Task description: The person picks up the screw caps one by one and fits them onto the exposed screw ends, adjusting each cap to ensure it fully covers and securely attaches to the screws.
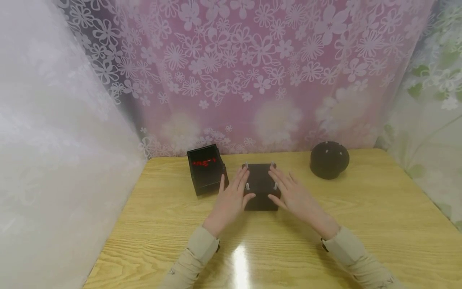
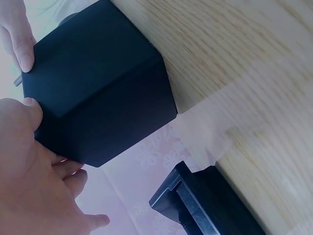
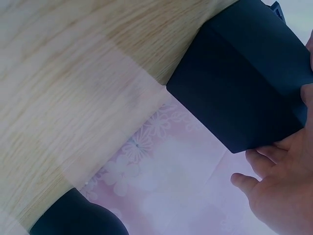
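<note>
A black box (image 1: pixel 261 202) stands on the wooden table in front of me, with several small silver pieces upright near the corners of its top. My left hand (image 1: pixel 231 196) lies along its left side, fingers extended over the top edge and thumb near the front edge. On the opposite side my right hand (image 1: pixel 294 198) mirrors it, fingers extended along the right edge. Both wrist views show the thumbs touching the box at its upper edge; in the left wrist view the left hand (image 2: pixel 44 171) has its little finger sticking out free.
An open black box (image 1: pixel 203 185) with red marks inside stands at the back left. At the back right is a round black container (image 1: pixel 326 162) with small silver pieces on top. Patterned pink cloth (image 1: pixel 252 120) hangs behind the table (image 1: pixel 151 237), and pale cloth flanks both sides.
</note>
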`<act>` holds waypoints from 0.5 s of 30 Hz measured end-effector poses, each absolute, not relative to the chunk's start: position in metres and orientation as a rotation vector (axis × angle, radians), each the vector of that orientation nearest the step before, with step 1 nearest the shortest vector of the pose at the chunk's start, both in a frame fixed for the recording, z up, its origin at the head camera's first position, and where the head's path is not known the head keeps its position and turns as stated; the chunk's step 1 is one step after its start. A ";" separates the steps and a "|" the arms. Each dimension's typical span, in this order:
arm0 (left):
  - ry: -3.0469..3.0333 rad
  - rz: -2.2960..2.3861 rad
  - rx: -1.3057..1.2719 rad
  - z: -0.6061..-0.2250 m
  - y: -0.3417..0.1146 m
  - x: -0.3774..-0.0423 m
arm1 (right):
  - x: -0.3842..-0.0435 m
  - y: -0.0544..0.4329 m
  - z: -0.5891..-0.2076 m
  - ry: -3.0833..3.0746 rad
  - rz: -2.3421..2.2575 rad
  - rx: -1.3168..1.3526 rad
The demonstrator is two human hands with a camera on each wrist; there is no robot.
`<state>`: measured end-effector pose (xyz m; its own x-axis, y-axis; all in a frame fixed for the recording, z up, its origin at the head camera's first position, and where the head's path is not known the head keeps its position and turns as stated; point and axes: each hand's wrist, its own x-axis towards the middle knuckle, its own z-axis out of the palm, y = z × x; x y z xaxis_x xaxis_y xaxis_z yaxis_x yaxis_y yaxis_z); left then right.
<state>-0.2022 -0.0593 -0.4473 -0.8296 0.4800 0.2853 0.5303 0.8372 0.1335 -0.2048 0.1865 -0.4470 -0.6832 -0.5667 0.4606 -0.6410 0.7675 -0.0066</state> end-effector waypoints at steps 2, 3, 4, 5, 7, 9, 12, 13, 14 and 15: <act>-2.775 -0.298 -0.774 -0.447 -0.059 -0.201 | -0.204 0.186 -0.447 -2.527 0.241 0.914; -2.770 -0.297 -0.774 -0.447 -0.060 -0.200 | -0.203 0.187 -0.447 -2.525 0.246 0.917; -2.771 -0.296 -0.774 -0.447 -0.060 -0.200 | -0.203 0.187 -0.447 -2.527 0.249 0.919; -2.773 -0.300 -0.775 -0.446 -0.060 -0.199 | -0.202 0.187 -0.447 -2.529 0.256 0.920; -2.773 -0.314 -0.779 -0.446 -0.060 -0.198 | -0.201 0.187 -0.447 -2.535 0.261 0.922; -2.774 -0.319 -0.781 -0.446 -0.060 -0.197 | -0.200 0.187 -0.448 -2.538 0.263 0.924; -2.775 -0.327 -0.782 -0.446 -0.060 -0.196 | -0.199 0.186 -0.448 -2.534 0.266 0.924; -2.774 -0.325 -0.782 -0.446 -0.060 -0.195 | -0.198 0.186 -0.448 -2.529 0.268 0.925; -2.770 -0.324 -0.782 -0.447 -0.060 -0.195 | -0.198 0.186 -0.448 -2.526 0.272 0.926; -2.767 -0.323 -0.783 -0.447 -0.060 -0.195 | -0.197 0.186 -0.448 -2.524 0.275 0.925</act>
